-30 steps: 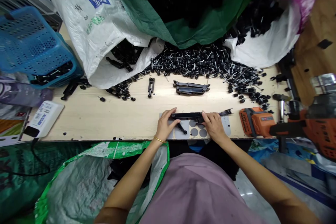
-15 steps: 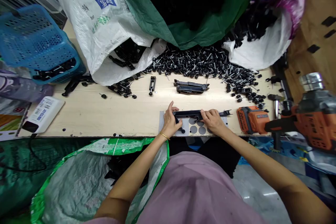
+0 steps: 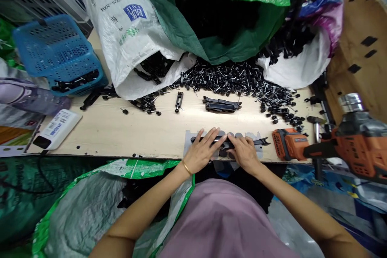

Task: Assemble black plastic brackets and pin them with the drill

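Lower centre of frame: left hand point(image 3: 199, 154) now spread flat over black bracket point(image 3: 261, 142), no longer pinching its end; right hand point(image 3: 245, 153) grips it. Suggests pressing.

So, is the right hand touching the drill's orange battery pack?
Apart: the head view shows bare tabletop between the right hand and the orange battery pack.

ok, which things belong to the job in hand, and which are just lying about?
In the job:
- long black part, under left hand and right hand
- grey sheet beneath it
- probably the folded black piece and heaped black knobs

Likely just lying about:
- purple bottle
- white box
- orange drill: untouched, possibly a tool
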A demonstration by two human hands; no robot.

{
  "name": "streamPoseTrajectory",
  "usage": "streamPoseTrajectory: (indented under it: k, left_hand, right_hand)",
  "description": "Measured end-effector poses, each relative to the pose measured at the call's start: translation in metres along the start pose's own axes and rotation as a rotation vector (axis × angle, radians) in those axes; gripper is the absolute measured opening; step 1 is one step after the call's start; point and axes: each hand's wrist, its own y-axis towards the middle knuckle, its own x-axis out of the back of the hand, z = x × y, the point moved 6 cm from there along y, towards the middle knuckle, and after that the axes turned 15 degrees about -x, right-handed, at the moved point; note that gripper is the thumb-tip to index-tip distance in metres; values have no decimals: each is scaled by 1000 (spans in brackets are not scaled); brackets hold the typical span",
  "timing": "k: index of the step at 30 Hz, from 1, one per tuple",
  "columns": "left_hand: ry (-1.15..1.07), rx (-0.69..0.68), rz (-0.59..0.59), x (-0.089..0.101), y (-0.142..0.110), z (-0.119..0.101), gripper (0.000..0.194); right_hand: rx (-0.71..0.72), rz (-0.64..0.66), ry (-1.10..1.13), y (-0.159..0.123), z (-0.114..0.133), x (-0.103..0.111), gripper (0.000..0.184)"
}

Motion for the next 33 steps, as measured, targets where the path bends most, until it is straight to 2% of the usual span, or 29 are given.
streamPoseTrajectory:
  k: [4,6,8,10,12,14,16,17,19,20,24,26,29,31,33]
  left_hand:
    - [95,86,52,3,27,7,60]
    - [123,98,74,4,36,13,52]
    - [126,46,77,11,40,14,45]
    - [120,-16,61,21,38,12,40]
    - [60,-116,35,30,31,-2,29]
    - [-122,-252,-10,34,21,-27,21]
    - [-389,-309,-89,34,9,-55,30]
    - [-498,-260,-144,31,3,-65,34]
    - [-651,-67,-293,24,-11,-75,40]
    - [-712,16,-329,18,-17,-78,40]
    - [-870,231,-352,-4,-28,-88,45]
    - [-838,289,-346,-5,-23,-87,45]
    - [-648,275,-394,13,-7,-79,56]
    - [-598,190,-523,35,6,-73,70]
    - [-630,102,-685,54,17,-66,70]
  right_hand:
    - [22,-35,60,-4,15,15,50]
    - [69,-5,51,-6,15,20,44]
    - [80,72,-15,-7,7,26,32]
    - [45,203,-73,-8,-4,37,17]
    - [42,383,-19,-15,-7,50,5]
    - [85,583,178,-29,2,63,4]
    - [97,758,435,-47,18,71,12]
    - [69,822,552,-55,26,71,18]
    - [-22,906,731,-70,38,66,30]
    - [-71,927,806,-75,44,61,35]
    - [-250,924,1083,-82,62,42,47]
    - [-259,869,1180,-75,70,39,52]
    - [-223,693,1210,-56,67,45,51]
    - [-230,510,1219,-41,56,54,45]
    - [-212,331,1284,-28,46,62,57]
